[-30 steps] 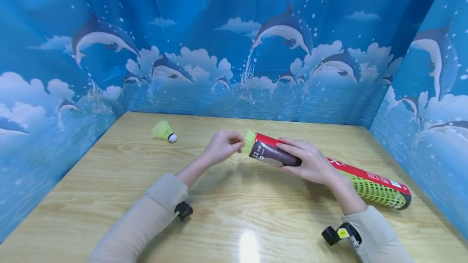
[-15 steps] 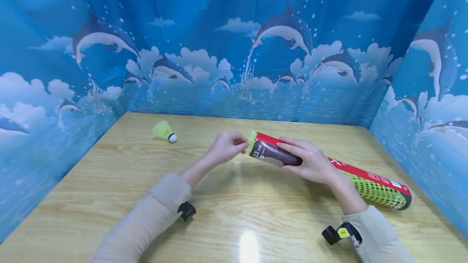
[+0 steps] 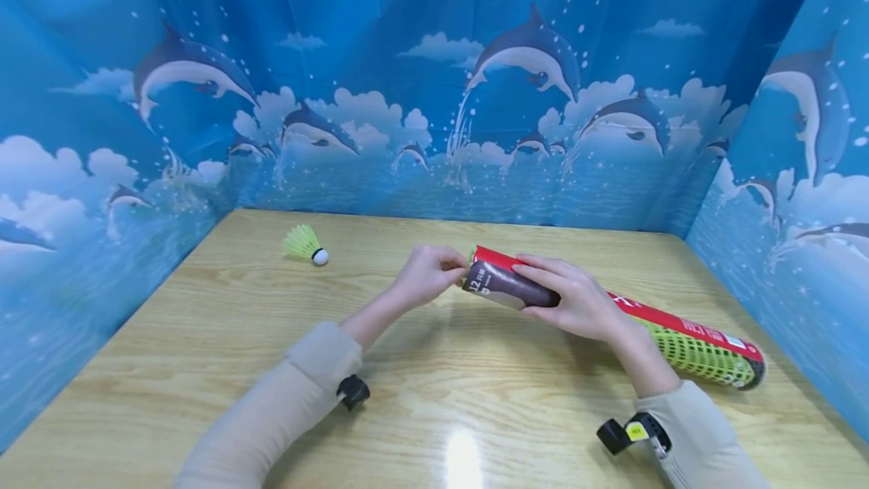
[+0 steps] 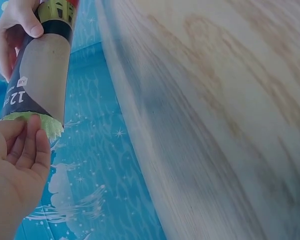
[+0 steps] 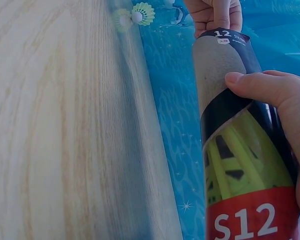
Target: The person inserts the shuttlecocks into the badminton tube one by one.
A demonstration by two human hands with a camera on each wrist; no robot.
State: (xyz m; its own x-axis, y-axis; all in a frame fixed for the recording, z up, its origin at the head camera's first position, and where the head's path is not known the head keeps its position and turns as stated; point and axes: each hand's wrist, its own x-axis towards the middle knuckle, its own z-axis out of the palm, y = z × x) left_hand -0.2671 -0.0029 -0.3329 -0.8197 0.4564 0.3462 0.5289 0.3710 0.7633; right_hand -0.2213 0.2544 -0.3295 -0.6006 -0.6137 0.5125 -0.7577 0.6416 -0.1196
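My right hand (image 3: 577, 300) grips a red and black shuttlecock tube (image 3: 692, 338) near its left end, which is tilted up off the table. At the tube's mouth, a yellow-green shuttlecock (image 4: 55, 127) sits almost wholly inside, only the frayed edge of its skirt showing. Thumb and fingers of my left hand (image 3: 428, 275) pinch that skirt right at the rim. The cork of this shuttlecock is hidden in the tube. In the right wrist view, the right thumb lies across the grey and black part of the tube (image 5: 222, 65).
Another yellow-green shuttlecock (image 3: 302, 242) with a white cork lies on the wooden table (image 3: 380, 413) at the back left. Blue dolphin-print curtains (image 3: 380, 81) stand along the table's back and sides.
My left hand has moved a little right, toward the tube. The shuttlecock has slid deeper in, so less of its skirt sticks out. The right hand and tube have stayed in place.
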